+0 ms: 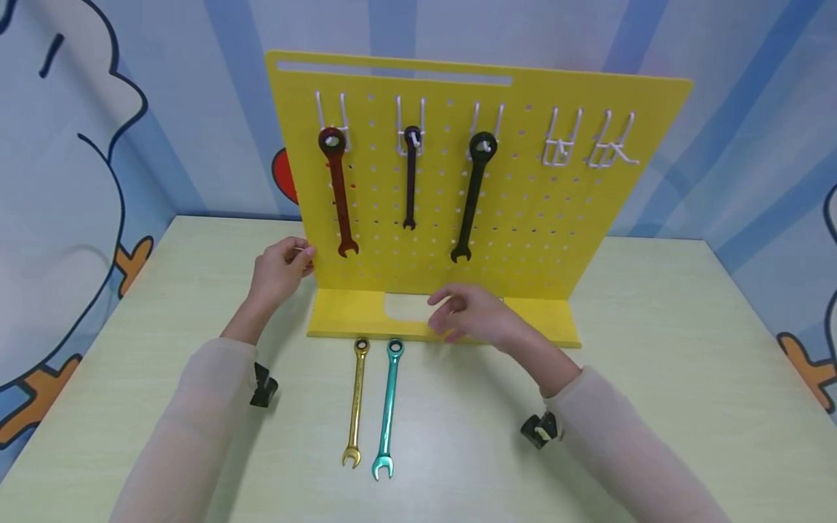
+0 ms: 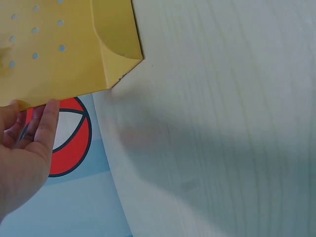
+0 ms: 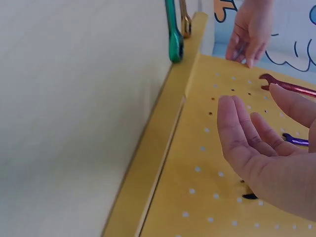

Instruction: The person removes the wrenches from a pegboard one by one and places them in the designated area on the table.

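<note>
My left grip pinches the side edge of the yellow pegboard; my right grip, fingers loosely spread, hovers in front of it. Between my grips, nearer me, a gold wrench and a teal wrench lie on the desk. Up and right of my left grip hang a red wrench, a purple wrench and a black wrench.
</note>
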A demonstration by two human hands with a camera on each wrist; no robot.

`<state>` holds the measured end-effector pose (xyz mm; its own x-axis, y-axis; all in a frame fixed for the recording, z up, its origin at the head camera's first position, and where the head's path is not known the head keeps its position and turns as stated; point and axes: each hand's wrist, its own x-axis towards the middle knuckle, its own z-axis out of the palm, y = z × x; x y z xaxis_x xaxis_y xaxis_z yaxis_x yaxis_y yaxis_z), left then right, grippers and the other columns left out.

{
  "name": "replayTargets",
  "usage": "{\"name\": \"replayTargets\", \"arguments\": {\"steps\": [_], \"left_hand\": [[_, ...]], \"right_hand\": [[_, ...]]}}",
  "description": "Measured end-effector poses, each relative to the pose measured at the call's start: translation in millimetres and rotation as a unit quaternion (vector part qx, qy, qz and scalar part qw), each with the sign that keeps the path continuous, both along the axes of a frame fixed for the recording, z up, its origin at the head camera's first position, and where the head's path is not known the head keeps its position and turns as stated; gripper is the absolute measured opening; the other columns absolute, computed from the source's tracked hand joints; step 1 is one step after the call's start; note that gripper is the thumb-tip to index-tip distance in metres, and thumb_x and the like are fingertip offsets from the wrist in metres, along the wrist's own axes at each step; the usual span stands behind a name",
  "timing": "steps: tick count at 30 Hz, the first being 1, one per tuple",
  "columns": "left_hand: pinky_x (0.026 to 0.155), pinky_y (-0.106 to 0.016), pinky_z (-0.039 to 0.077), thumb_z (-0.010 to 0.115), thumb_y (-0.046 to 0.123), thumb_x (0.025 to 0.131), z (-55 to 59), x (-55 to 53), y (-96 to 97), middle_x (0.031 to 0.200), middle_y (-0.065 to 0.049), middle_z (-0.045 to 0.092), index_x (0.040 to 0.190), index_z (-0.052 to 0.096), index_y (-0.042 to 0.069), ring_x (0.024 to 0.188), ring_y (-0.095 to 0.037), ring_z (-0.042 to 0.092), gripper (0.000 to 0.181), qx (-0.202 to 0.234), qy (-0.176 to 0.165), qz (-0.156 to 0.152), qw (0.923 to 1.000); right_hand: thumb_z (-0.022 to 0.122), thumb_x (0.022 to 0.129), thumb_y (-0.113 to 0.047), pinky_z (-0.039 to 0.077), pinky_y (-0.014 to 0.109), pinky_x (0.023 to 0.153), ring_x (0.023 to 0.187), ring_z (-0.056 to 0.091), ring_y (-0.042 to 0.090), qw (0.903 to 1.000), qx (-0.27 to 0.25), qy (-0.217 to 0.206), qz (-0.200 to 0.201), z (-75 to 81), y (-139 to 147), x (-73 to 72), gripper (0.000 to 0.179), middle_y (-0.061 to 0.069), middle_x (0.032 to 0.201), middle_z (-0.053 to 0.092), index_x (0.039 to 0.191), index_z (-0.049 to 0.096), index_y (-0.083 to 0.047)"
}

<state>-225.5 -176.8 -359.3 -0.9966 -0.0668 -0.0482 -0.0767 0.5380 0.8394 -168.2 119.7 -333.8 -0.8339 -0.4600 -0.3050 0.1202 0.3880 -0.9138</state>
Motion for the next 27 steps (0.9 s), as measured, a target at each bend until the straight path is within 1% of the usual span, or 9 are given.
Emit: {"name": "replayTargets", "arguments": {"steps": [6,11,13,16,18,22,27], "left_hand": [[0.084,-0.033,0.051,0.045,0.024,0.096,1.1,0.9,-0.1,0.11,-0.02,0.058,0.114,0.052,-0.001,0.099,-0.029,0.059,0.032,0.005,0.002,-0.003,1.0],[0.084,-0.034,0.051,0.045,0.024,0.096,0.9,0.6,-0.1,0.11,-0.02,0.058,0.115,0.052,-0.001,0.1,-0.029,0.059,0.032,0.005,0.001,-0.003,1.0],[0.084,-0.034,0.051,0.045,0.023,0.096,0.3,0.1,-0.3,0.11,-0.021,0.058,0.115,0.052,-0.002,0.1,-0.03,0.059,0.032,0.005,0.002,-0.003,1.0],[0.085,-0.035,0.051,0.046,0.023,0.096,-0.6,-0.5,-0.6,0.111,-0.021,0.058,0.115,0.052,-0.002,0.1,-0.03,0.059,0.032,0.006,0.002,-0.003,1.0],[0.085,-0.036,0.051,0.046,0.023,0.096,-0.8,-0.6,-0.5,0.111,-0.021,0.058,0.114,0.052,-0.002,0.1,-0.03,0.059,0.032,0.008,0.003,-0.003,1.0],[0.085,-0.036,0.051,0.046,0.023,0.096,-0.6,-0.2,-0.3,0.11,-0.021,0.058,0.114,0.052,-0.002,0.099,-0.03,0.059,0.031,0.008,0.003,-0.003,1.0],[0.084,-0.035,0.051,0.046,0.023,0.096,-1.0,-0.4,-0.3,0.11,-0.021,0.058,0.114,0.052,-0.002,0.099,-0.03,0.059,0.031,0.011,0.003,-0.001,0.9999]], "right_hand": [[0.055,0.09,-0.001,0.049,0.045,0.087,0.103,0.054,0.039,0.9995,-0.013,0.028,-0.006,15.1,11.2,-8.4,0.037,0.024,0.11,0.055,0.123,0.043,0.006],[0.058,0.088,-0.001,0.05,0.039,0.085,0.103,0.055,0.035,0.9983,-0.018,0.051,-0.023,26.9,19.1,-14.5,0.042,0.024,0.117,0.051,0.126,0.041,0.007],[0.058,0.088,0.0,0.05,0.039,0.086,0.104,0.054,0.035,0.9976,-0.021,0.057,-0.033,32.4,22.3,-16.8,0.043,0.025,0.121,0.048,0.126,0.04,0.006],[0.057,0.088,0.0,0.047,0.043,0.09,0.108,0.05,0.039,0.9966,-0.031,0.058,-0.049,41.3,27.1,-20.0,0.045,0.025,0.125,0.045,0.128,0.038,0.006],[0.057,0.088,0.001,0.046,0.045,0.091,0.109,0.05,0.039,0.9958,-0.034,0.062,-0.059,47.4,30.1,-21.7,0.045,0.024,0.126,0.044,0.129,0.038,0.005],[0.057,0.088,-0.001,0.046,0.043,0.091,0.109,0.05,0.037,0.9939,-0.032,0.079,-0.07,57.5,35.6,-23.9,0.045,0.022,0.126,0.045,0.129,0.038,0.004],[0.057,0.088,0.0,0.045,0.043,0.092,0.108,0.051,0.031,0.9904,-0.048,0.095,-0.088,65.0,40.4,-25.5,0.044,0.02,0.126,0.046,0.128,0.039,0.003]]}}
